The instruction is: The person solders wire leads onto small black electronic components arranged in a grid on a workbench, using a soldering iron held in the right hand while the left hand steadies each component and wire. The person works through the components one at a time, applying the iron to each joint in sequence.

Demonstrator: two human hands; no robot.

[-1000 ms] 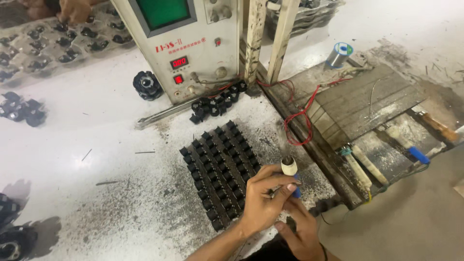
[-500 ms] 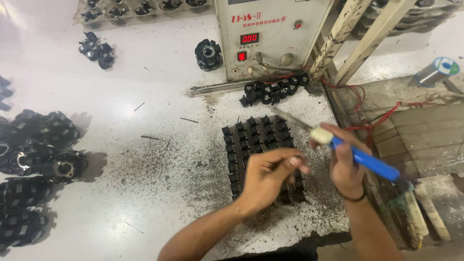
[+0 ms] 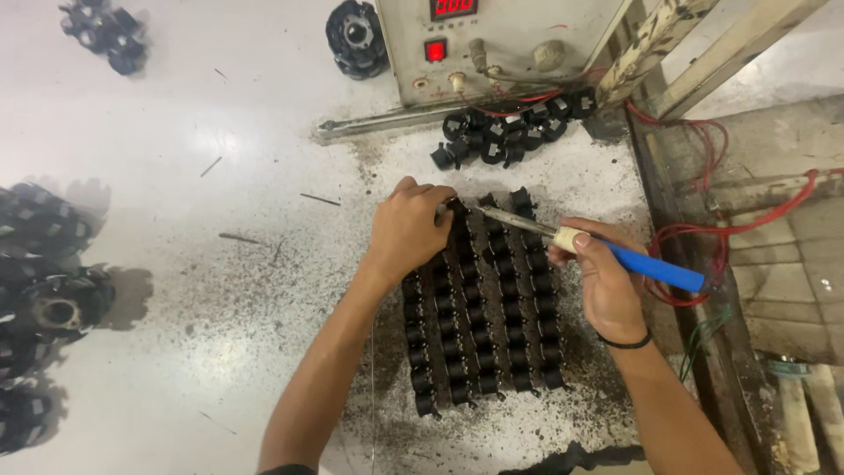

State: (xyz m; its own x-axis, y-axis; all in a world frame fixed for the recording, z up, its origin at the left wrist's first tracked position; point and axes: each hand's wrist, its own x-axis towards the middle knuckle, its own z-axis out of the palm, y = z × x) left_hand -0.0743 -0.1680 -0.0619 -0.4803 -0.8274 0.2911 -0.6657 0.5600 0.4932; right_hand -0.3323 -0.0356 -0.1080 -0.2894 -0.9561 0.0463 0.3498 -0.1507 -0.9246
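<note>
My right hand [image 3: 605, 283] grips a soldering iron [image 3: 615, 253] with a blue handle, its metal tip pointing left toward the far left corner of a block of small black coil parts [image 3: 492, 317] set in rows on the white bench. My left hand [image 3: 406, 230] rests on that same corner, fingers curled right at the iron's tip. Whether the fingers pinch something thin there, I cannot make out. A black band sits on my right wrist.
A beige control box [image 3: 492, 44] with a red display stands at the far edge, a loose pile of black parts [image 3: 510, 132] before it. Black round cores [image 3: 53, 299] lie at the left and one core [image 3: 356, 35] lies far. Red wires [image 3: 703, 237] and a wooden frame [image 3: 747, 264] are at the right.
The view has shifted left and closer. Both hands moved up to the far left corner of the block, and the iron's tip now meets my left fingers there.
</note>
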